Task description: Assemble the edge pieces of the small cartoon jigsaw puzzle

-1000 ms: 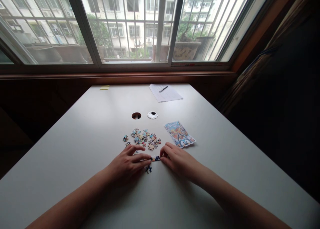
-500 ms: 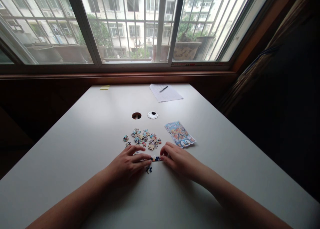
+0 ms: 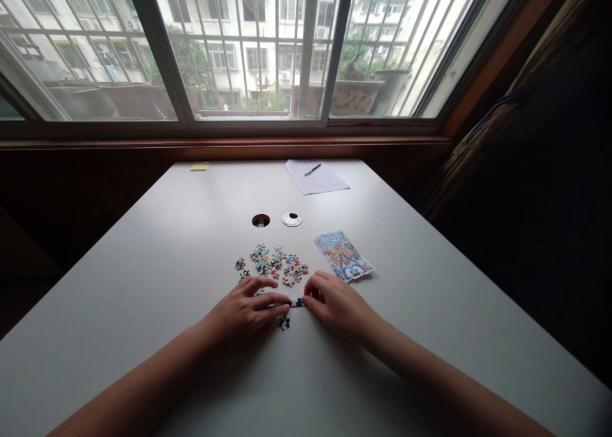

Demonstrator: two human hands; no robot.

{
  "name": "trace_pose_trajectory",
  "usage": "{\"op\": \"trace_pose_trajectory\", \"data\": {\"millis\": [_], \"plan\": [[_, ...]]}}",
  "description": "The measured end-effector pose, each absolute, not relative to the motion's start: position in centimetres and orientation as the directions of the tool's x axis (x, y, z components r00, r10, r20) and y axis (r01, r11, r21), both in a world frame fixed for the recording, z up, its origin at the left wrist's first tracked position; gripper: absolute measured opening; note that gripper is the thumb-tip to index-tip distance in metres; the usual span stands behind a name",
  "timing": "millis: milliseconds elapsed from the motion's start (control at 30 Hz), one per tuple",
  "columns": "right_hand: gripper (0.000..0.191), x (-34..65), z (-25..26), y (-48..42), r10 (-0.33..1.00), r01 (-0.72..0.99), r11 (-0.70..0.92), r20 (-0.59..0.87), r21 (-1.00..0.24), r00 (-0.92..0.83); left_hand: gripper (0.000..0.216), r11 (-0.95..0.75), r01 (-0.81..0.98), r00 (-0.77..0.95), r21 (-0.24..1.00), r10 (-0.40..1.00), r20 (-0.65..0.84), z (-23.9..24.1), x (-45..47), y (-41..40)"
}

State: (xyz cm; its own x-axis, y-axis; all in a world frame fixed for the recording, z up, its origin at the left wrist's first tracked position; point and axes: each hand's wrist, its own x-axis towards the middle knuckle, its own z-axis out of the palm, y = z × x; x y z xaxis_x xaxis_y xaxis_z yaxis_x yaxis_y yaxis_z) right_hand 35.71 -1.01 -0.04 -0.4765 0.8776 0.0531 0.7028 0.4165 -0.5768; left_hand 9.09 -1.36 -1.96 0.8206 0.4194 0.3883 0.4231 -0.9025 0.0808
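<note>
Here at the white table (image 3: 143, 278), both hands are meeting over a short puzzle strip (image 3: 295, 302), which is lying flat right between them. The left hand (image 3: 251, 306) is stretching in palm down, its fingers loosely spread, with the foremost fingertips touching the strip's left end; whether they are gripping or only pressing, I cannot tell. Over on the other side, the right hand (image 3: 335, 300) is curling inward, thumb and forefinger coming together and pinching the strip's right end, while its other fingers are tucking in behind. The strip's dark and pale patches are showing in the gap between the fingertips.

Just below the left fingertips, a few dark loose pieces (image 3: 285, 323) are sitting on the tabletop. Beyond the hands, a scattered heap of puzzle pieces (image 3: 275, 262) is spreading out, some of them partly hiding behind the left hand. A colourful picture sheet (image 3: 344, 257) is lying at a slant just past the right hand. Farther back, a round hole (image 3: 261, 221) is opening in the table beside a round cap (image 3: 291, 219), and a pen (image 3: 313, 170) is resting on some paper (image 3: 322, 181).
</note>
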Motion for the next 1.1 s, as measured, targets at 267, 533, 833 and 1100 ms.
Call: {"op": "trace_pose_trajectory", "data": {"millis": [267,533,833,1100], "plan": [[0.004,35.7,0.1,-1.0,0.882,0.705,0.401,0.037,-0.585,-0.47,0.036,-0.902,0.42,0.824,0.1,0.425,0.375,-2.1,9.0,-1.3],[0.012,36.9,0.2,-0.2,0.866,0.674,0.39,0.002,-0.628,-0.5,0.037,-0.854,0.455,0.707,0.252,0.518,0.482,-1.6,8.7,-0.9],[0.013,37.6,2.0,-0.9,0.828,0.714,0.448,-0.052,-0.538,-0.558,0.028,-0.693,0.561,0.437,0.452,0.712,0.549,-1.2,7.6,0.2],[0.013,37.2,1.7,-1.5,0.809,0.712,0.504,-0.022,-0.489,-0.588,0.027,-0.646,0.561,0.384,0.517,0.757,0.529,-1.1,7.6,0.1]]}}
